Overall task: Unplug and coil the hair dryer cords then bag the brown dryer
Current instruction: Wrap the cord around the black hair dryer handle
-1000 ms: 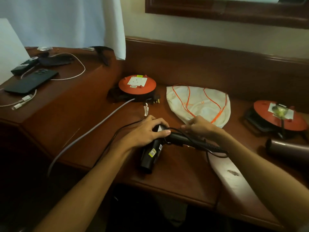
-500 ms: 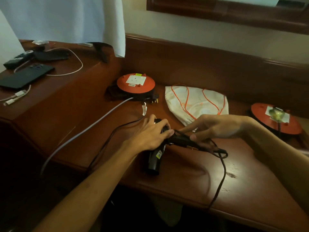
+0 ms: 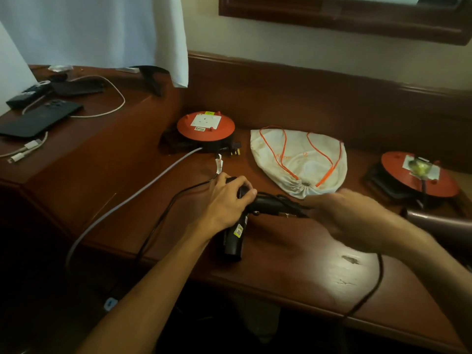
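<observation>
A black hair dryer [image 3: 233, 238] lies on the brown desk [image 3: 293, 254], its barrel pointing at me and its handle to the right with black cord wound round it. My left hand [image 3: 227, 200] grips the dryer's body where barrel and handle meet. My right hand [image 3: 357, 213], blurred by motion, is at the end of the handle with the black cord [image 3: 375, 284] running from under it and down over the desk's front edge. The brown dryer [image 3: 441, 226] lies at the right edge, partly behind my right arm. A white drawstring bag [image 3: 298, 159] with orange strings lies flat behind my hands.
An orange extension reel [image 3: 205, 126] with a plug beside it sits at the back left, a grey cable [image 3: 127, 203] trailing off the desk. A second orange reel [image 3: 419, 175] with something plugged in is at the right. A phone [image 3: 40, 118] and chargers lie on the raised left shelf.
My right hand has swung from the handle out and round to the right, carrying the cord with it. My left hand has kept its grip on the black dryer.
</observation>
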`<control>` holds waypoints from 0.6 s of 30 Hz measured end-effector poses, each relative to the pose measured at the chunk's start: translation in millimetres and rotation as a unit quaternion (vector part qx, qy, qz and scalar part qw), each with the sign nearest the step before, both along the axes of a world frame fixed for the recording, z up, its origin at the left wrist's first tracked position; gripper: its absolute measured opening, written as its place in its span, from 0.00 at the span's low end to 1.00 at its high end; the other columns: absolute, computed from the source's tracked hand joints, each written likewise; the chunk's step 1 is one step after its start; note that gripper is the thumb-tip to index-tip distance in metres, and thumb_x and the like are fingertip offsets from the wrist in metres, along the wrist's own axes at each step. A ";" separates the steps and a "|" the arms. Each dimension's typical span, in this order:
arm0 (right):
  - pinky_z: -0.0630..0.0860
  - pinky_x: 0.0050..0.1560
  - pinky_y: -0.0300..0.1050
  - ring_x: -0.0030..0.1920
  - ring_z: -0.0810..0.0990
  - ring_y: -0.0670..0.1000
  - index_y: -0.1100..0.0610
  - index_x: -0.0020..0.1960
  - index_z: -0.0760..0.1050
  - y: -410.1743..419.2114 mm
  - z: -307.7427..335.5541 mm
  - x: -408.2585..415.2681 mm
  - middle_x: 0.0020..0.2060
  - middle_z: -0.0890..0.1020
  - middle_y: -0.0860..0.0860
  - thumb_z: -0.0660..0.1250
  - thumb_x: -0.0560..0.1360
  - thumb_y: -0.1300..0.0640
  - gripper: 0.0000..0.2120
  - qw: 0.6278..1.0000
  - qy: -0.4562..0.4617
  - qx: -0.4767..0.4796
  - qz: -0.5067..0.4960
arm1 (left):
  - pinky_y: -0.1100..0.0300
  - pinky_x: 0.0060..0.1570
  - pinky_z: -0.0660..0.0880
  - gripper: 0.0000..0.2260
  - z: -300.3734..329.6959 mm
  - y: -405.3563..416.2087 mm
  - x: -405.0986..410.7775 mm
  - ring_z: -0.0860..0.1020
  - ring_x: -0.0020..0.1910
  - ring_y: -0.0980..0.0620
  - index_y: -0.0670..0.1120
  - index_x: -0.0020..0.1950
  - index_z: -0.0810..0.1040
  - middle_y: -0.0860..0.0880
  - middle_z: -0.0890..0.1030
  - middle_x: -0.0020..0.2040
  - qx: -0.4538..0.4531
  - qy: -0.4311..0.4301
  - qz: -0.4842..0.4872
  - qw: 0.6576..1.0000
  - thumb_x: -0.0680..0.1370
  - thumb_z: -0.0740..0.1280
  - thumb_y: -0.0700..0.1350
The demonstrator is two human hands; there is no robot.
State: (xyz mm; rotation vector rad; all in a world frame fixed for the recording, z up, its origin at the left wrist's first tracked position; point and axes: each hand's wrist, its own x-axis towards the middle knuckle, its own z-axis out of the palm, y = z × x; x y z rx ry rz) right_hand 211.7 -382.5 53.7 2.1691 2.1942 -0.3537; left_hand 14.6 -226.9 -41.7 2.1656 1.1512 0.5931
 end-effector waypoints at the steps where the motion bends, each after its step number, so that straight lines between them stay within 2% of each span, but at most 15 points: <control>1: 0.79 0.39 0.50 0.39 0.80 0.49 0.41 0.60 0.76 0.5 3.6 5.6 0.42 0.82 0.47 0.59 0.83 0.51 0.10 0.999 0.038 0.021 0.000 | 0.56 0.54 0.64 0.09 0.6 2.7 -1.5 0.67 0.62 0.48 0.55 0.56 0.79 0.49 0.70 0.57 -0.010 -0.008 0.002 1.000 0.81 0.65 0.56; 3: 0.72 0.35 0.51 0.34 0.77 0.51 0.43 0.56 0.79 4.7 3.2 3.4 0.36 0.81 0.49 0.60 0.83 0.54 0.10 0.993 0.114 0.032 0.030 | 0.56 0.54 0.64 0.08 2.6 6.2 -1.1 0.68 0.62 0.47 0.55 0.56 0.79 0.49 0.70 0.57 -0.015 -0.010 0.000 1.000 0.81 0.65 0.56; 5: 0.70 0.35 0.52 0.32 0.75 0.51 0.47 0.54 0.80 9.7 -15.8 -12.6 0.35 0.80 0.49 0.61 0.83 0.56 0.10 0.985 0.158 0.045 0.054 | 0.55 0.53 0.64 0.08 4.7 5.1 3.1 0.68 0.61 0.47 0.56 0.55 0.79 0.50 0.71 0.57 -0.002 0.010 0.006 1.000 0.80 0.66 0.57; 8: 0.74 0.39 0.56 0.36 0.79 0.53 0.52 0.55 0.80 16.3 -54.3 -40.3 0.40 0.82 0.50 0.61 0.83 0.56 0.09 0.966 0.239 0.090 0.049 | 0.55 0.50 0.64 0.07 4.9 1.9 5.5 0.69 0.60 0.48 0.58 0.53 0.79 0.51 0.71 0.56 0.006 0.015 0.020 1.000 0.80 0.66 0.58; 10: 0.79 0.49 0.54 0.48 0.83 0.51 0.51 0.62 0.79 21.6 -68.2 -49.1 0.51 0.84 0.48 0.61 0.83 0.56 0.11 0.948 0.298 0.110 0.033 | 0.55 0.51 0.64 0.07 5.4 2.2 2.0 0.69 0.61 0.47 0.59 0.54 0.80 0.52 0.71 0.57 0.003 0.000 0.011 1.000 0.80 0.66 0.58; 11: 0.79 0.54 0.53 0.54 0.82 0.50 0.51 0.65 0.78 24.6 -69.6 -52.0 0.55 0.84 0.47 0.61 0.84 0.56 0.12 0.942 0.312 0.120 0.033 | 0.56 0.52 0.63 0.08 5.8 3.1 -0.4 0.69 0.61 0.48 0.60 0.55 0.80 0.52 0.71 0.57 0.000 -0.002 0.003 1.000 0.80 0.65 0.59; 12: 0.78 0.55 0.55 0.54 0.82 0.51 0.52 0.65 0.77 28.6 -69.6 -54.9 0.55 0.84 0.48 0.60 0.84 0.56 0.13 0.941 0.310 0.131 0.037 | 0.56 0.53 0.63 0.09 6.2 4.0 -2.4 0.68 0.62 0.48 0.62 0.59 0.80 0.52 0.71 0.59 -0.002 0.002 -0.011 1.000 0.80 0.65 0.59; 14: 0.76 0.50 0.63 0.47 0.81 0.57 0.54 0.60 0.77 37.3 -65.9 -60.4 0.48 0.83 0.52 0.59 0.83 0.55 0.11 0.945 0.289 0.144 0.047 | 0.55 0.55 0.63 0.15 7.9 3.9 -4.4 0.65 0.63 0.50 0.66 0.68 0.75 0.51 0.69 0.63 -0.005 0.028 -0.044 0.999 0.82 0.62 0.60; 15: 0.75 0.48 0.63 0.45 0.80 0.58 0.56 0.58 0.78 39.8 -61.2 -62.3 0.46 0.83 0.53 0.59 0.83 0.56 0.10 0.944 0.294 0.144 0.053 | 0.55 0.55 0.63 0.17 7.6 4.9 -5.3 0.65 0.63 0.50 0.68 0.71 0.72 0.51 0.68 0.64 -0.001 0.040 -0.052 0.998 0.82 0.61 0.60; 16: 0.75 0.48 0.61 0.45 0.80 0.57 0.57 0.57 0.79 40.9 -56.8 -62.5 0.46 0.83 0.53 0.60 0.83 0.57 0.09 0.938 0.309 0.141 0.062 | 0.56 0.55 0.63 0.17 6.6 6.3 -6.6 0.65 0.63 0.50 0.68 0.72 0.71 0.51 0.68 0.65 0.004 0.040 -0.055 0.998 0.83 0.60 0.60; 18: 0.75 0.50 0.55 0.48 0.81 0.54 0.57 0.57 0.81 36.0 -50.5 -60.9 0.49 0.84 0.52 0.61 0.83 0.59 0.10 0.929 0.339 0.127 0.072 | 0.56 0.57 0.64 0.14 1.8 9.7 -8.7 0.67 0.62 0.50 0.66 0.68 0.77 0.51 0.70 0.62 0.003 0.002 -0.049 0.999 0.83 0.61 0.58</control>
